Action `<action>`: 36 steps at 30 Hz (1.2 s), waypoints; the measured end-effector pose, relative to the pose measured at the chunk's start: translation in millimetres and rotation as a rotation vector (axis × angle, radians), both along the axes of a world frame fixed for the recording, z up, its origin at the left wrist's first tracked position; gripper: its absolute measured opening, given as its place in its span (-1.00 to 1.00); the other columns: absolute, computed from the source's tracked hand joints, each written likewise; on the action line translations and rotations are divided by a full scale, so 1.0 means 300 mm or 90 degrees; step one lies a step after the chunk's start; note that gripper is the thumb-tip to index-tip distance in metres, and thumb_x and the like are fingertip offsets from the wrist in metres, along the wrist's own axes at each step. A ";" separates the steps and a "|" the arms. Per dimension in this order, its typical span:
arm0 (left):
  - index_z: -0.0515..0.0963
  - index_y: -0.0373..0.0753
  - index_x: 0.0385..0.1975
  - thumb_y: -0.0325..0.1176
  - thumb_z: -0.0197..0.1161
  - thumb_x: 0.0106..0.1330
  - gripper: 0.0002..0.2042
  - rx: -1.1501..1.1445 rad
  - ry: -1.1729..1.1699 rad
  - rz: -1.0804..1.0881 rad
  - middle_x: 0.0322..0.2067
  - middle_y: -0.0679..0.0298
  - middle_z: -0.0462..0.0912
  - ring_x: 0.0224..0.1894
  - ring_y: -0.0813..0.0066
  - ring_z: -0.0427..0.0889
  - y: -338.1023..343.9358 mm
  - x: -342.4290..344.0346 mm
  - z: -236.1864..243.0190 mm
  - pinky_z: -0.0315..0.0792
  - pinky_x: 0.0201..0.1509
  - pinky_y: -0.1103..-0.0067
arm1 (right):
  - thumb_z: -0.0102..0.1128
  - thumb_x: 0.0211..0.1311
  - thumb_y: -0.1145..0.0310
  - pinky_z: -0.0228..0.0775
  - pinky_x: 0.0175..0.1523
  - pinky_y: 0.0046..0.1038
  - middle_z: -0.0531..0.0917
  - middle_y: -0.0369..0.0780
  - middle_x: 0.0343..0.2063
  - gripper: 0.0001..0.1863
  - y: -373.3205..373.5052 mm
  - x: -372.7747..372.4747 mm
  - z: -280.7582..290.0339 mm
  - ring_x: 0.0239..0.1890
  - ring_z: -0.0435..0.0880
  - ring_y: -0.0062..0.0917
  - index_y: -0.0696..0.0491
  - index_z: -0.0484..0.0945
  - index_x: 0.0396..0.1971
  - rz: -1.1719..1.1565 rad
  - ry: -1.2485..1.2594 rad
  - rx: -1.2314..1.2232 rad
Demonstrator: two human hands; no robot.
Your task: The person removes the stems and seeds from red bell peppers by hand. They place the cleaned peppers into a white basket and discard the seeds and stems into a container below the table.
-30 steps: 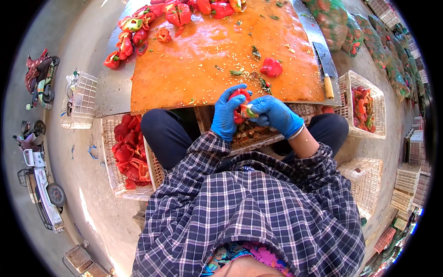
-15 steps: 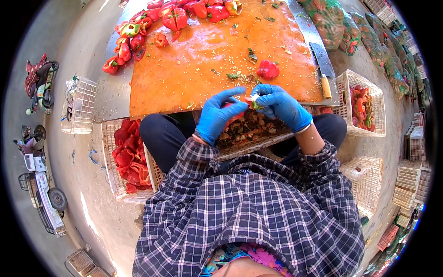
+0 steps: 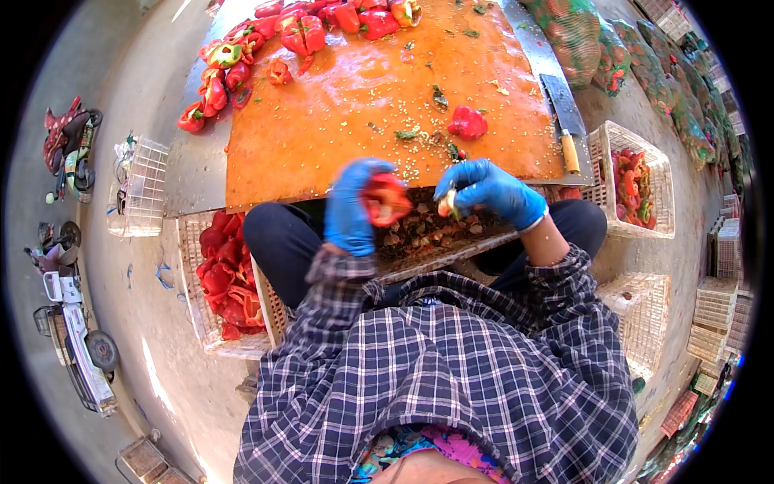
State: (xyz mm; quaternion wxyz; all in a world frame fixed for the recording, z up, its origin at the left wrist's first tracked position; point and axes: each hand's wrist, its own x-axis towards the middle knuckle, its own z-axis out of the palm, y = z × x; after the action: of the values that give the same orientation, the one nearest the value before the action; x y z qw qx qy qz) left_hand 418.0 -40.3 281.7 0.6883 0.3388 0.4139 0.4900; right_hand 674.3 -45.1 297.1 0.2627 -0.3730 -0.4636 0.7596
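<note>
plaid-shirted torso and forearms, nearest the camera, reaching forward from the lower edge.

left hand (image 3: pixel 352 208), blue glove, motion-blurred: closed around a hollowed red pepper shell (image 3: pixel 385 199), open side facing the right hand. right hand (image 3: pixel 490 191), blue glove: fingers pinched on a small pale core piece (image 3: pixel 448 205). the two hands sit level, apart, with a gap between pepper and core; the pepper lies to the left of the right hand, the core to the right of the left hand. long axis of the shell cannot be told through the blur.

beneath both hands: a lap crate of brown-green trimmings (image 3: pixel 435 235), resting over the dark-trousered knees, directly under the core piece.

person's left, on the ground: white mesh crate of cleaned red pepper halves (image 3: pixel 226 282); the left hand is the nearer one to it. person's right: a second white mesh crate with red and green pieces (image 3: pixel 634 181).

beyond the hands: orange surface (image 3: pixel 339 121), scattered with seeds and green scraps. one whole red pepper (image 3: pixel 468 123) lies on it, just ahead of the right hand, the nearer hand to it. a cleaver (image 3: pixel 563 117) with wooden handle lies along the right edge.

far edge: a heap of uncut red and green peppers (image 3: pixel 274 40). far right: net sacks of peppers (image 3: pixel 580 36).
</note>
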 end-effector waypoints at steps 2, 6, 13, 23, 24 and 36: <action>0.63 -0.28 -0.33 -0.31 0.16 0.32 -0.81 0.100 0.149 0.184 -0.29 0.21 0.67 -0.27 0.44 0.66 0.046 -0.188 0.059 0.52 -0.10 0.52 | 0.37 0.11 0.34 0.43 -0.15 -0.56 0.72 -0.27 -0.21 -0.68 -0.009 0.061 -0.022 -0.26 0.61 -0.60 0.12 0.67 -0.13 -0.016 -0.251 0.212; 0.64 -0.29 -0.31 -0.35 0.27 0.30 -0.86 0.119 0.514 0.534 -0.39 0.31 0.65 -0.28 0.49 0.64 -0.021 -0.659 0.236 0.53 -0.10 0.51 | 0.45 0.00 0.35 0.40 0.22 -0.33 0.67 -0.19 -0.05 -0.59 0.036 0.123 0.012 0.07 0.61 -0.28 -0.02 0.67 -0.07 -0.272 -0.441 0.349; 0.53 -0.28 0.14 -0.16 0.30 0.33 -0.55 0.199 1.317 0.513 -0.08 0.10 0.62 -0.12 0.22 0.64 -0.151 -1.220 0.004 0.49 0.07 0.35 | 0.48 -0.05 0.25 0.43 0.20 -0.29 0.61 -0.16 0.05 -0.31 0.273 0.096 -0.097 0.10 0.55 -0.25 -0.09 0.49 0.18 -0.085 -0.884 0.551; 0.39 -0.24 0.25 -0.41 0.43 0.19 -0.40 0.197 0.291 0.113 0.26 0.26 0.41 0.26 0.39 0.38 -0.030 -0.092 0.081 0.30 0.31 0.42 | 0.35 0.19 0.15 0.44 0.14 -0.37 0.64 -0.25 0.01 -0.48 0.100 -0.034 -0.055 0.17 0.54 -0.51 -0.04 0.52 0.15 -0.382 0.236 -0.003; 0.29 -0.22 0.33 -0.36 0.44 0.19 -0.31 0.194 0.155 0.081 0.34 0.25 0.32 0.36 0.36 0.27 -0.023 -0.015 0.046 0.24 0.36 0.37 | 0.33 0.20 0.12 0.45 0.12 -0.36 0.65 -0.24 -0.02 -0.48 0.080 -0.076 -0.046 0.14 0.56 -0.48 -0.05 0.53 0.14 -0.380 0.060 0.097; 0.41 -0.22 0.18 -0.30 0.21 0.37 -0.60 -0.080 -0.474 0.035 0.02 0.12 0.54 -0.03 0.28 0.59 -0.010 0.138 -0.130 0.57 0.07 0.36 | 0.43 0.09 0.41 0.49 -0.02 -0.51 0.66 -0.22 -0.18 -0.49 -0.065 -0.169 -0.029 -0.20 0.64 -0.51 0.10 0.55 0.08 -0.383 -0.171 0.301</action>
State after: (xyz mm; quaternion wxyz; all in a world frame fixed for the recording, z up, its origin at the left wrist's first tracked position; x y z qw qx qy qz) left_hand 459.3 -43.4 242.6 0.7978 0.0835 0.1733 0.5714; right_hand 623.6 -64.6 288.5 0.4892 -0.5171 -0.5258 0.4657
